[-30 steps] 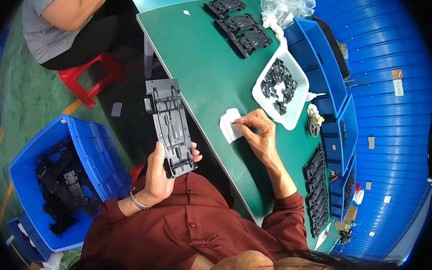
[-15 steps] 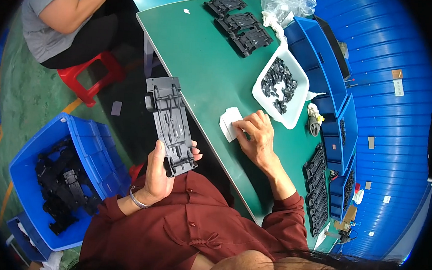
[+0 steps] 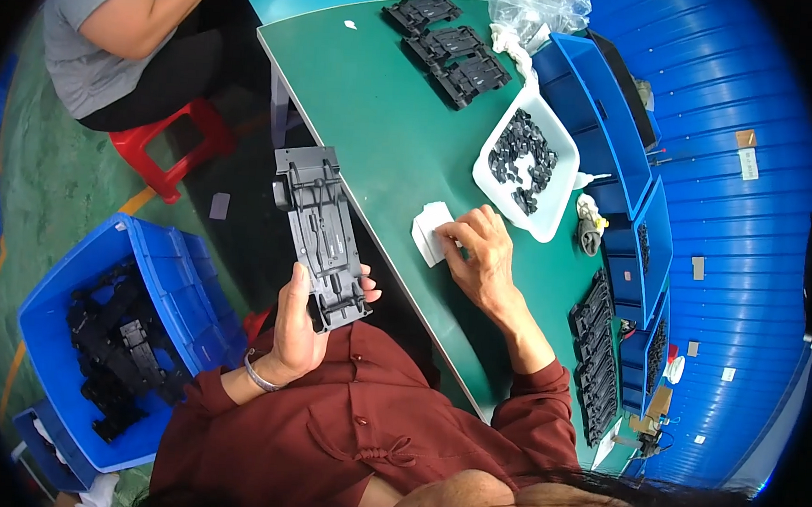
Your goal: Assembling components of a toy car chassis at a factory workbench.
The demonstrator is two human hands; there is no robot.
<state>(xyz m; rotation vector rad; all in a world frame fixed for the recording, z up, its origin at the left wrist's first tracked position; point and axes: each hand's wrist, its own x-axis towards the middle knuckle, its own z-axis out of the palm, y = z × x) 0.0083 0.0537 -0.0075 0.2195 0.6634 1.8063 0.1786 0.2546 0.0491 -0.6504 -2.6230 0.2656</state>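
My left hand (image 3: 303, 326) is closed round the lower end of a dark grey plastic model-car chassis (image 3: 320, 226), held up lengthwise beside the table edge. The thumb lies along its left side and the fingertips show at its right. Over the green table, my right hand (image 3: 481, 262) is closed, its curled fingertips at the right edge of a small white paper stack (image 3: 431, 232). The fingertips partly hide that edge. Beyond this hand stands a white tray (image 3: 555, 211) with many small black parts.
More black chassis (image 3: 453, 49) lie at the table's far end, others (image 3: 593, 355) at the right. Blue bins (image 3: 645, 257) line the right side. A blue crate (image 3: 39, 326) of black parts stands at lower left. A person (image 3: 114, 45) sits on a red stool (image 3: 154, 158).
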